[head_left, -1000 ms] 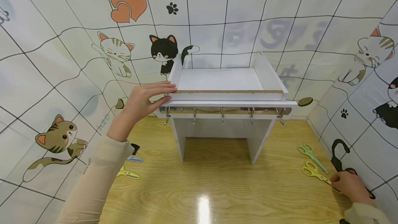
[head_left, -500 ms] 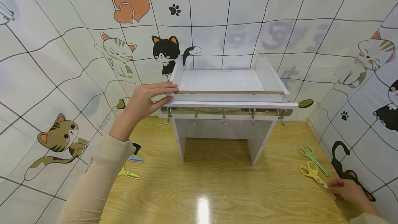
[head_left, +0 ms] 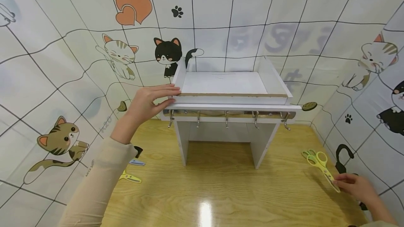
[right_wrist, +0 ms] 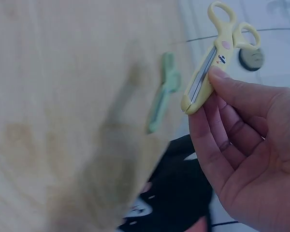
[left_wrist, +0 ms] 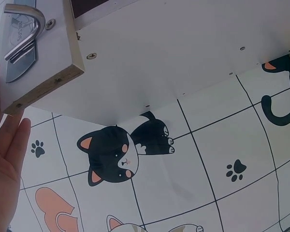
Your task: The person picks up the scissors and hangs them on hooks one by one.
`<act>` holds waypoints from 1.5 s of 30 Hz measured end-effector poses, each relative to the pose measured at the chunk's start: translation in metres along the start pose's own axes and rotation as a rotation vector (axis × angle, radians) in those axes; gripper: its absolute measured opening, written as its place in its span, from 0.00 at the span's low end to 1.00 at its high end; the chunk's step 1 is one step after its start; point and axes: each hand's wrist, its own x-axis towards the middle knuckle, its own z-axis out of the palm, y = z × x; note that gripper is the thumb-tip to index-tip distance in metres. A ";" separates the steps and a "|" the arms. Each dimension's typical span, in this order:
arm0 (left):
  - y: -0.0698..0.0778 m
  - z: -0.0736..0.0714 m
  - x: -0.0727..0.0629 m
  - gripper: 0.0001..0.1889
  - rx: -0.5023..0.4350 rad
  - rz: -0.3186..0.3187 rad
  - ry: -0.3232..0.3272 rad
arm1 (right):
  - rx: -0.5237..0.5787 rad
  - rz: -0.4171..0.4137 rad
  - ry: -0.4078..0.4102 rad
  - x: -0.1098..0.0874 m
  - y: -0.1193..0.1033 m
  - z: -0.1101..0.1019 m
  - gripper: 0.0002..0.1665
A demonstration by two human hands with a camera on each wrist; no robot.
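A white shelf rack (head_left: pixel 233 107) with a row of metal hooks (head_left: pixel 226 119) along its front stands on the wooden table. My left hand (head_left: pixel 146 101) rests on its left front corner, fingers over the upper edge and thumb lower down. In the left wrist view, my left hand (left_wrist: pixel 7 154) touches the rack's end near one hook (left_wrist: pixel 26 29). On the right, my right hand (head_left: pixel 358 188) pinches yellow scissors (head_left: pixel 325 169) by the blade end, handles pointing away. The right wrist view shows the scissors (right_wrist: pixel 215 58) lifted between thumb and fingers of my right hand (right_wrist: pixel 251 130).
Green scissors (right_wrist: pixel 165 92) lie on the table below the yellow ones. At the left lie more yellow scissors (head_left: pixel 130 177) and blue scissors (head_left: pixel 137 163), partly behind the left sleeve. A cat-print sheet (head_left: pixel 221 38) surrounds the wooden table (head_left: pixel 189 192).
My right hand has taken hold of the yellow scissors and raised them off the table, now over the green scissors. The left hand has stayed on the rack's corner.
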 end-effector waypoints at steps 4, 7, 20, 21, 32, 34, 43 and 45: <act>0.000 0.000 -0.001 0.20 0.005 -0.008 -0.001 | -0.008 -0.012 0.010 -0.001 -0.015 -0.011 0.31; 0.000 0.000 -0.001 0.20 0.003 -0.003 0.003 | -0.008 -0.021 0.025 -0.002 -0.026 -0.017 0.31; -0.001 0.002 -0.002 0.20 -0.014 -0.001 0.011 | 0.026 -0.081 0.167 -0.027 -0.084 -0.031 0.20; -0.001 0.001 -0.002 0.20 -0.014 0.000 0.011 | 0.038 -0.094 0.170 -0.029 -0.088 -0.032 0.17; -0.001 0.001 -0.002 0.20 -0.014 0.002 0.013 | 0.152 -0.279 0.248 -0.050 -0.135 -0.037 0.03; -0.001 0.001 -0.002 0.20 -0.013 0.000 0.013 | 0.148 -0.292 0.252 -0.053 -0.143 -0.037 0.03; -0.001 0.001 -0.001 0.20 -0.016 -0.002 0.014 | 0.144 -0.389 0.198 -0.059 -0.171 -0.033 0.04; -0.001 0.001 -0.001 0.20 -0.017 -0.002 0.015 | 0.152 -0.430 0.176 -0.058 -0.175 -0.030 0.04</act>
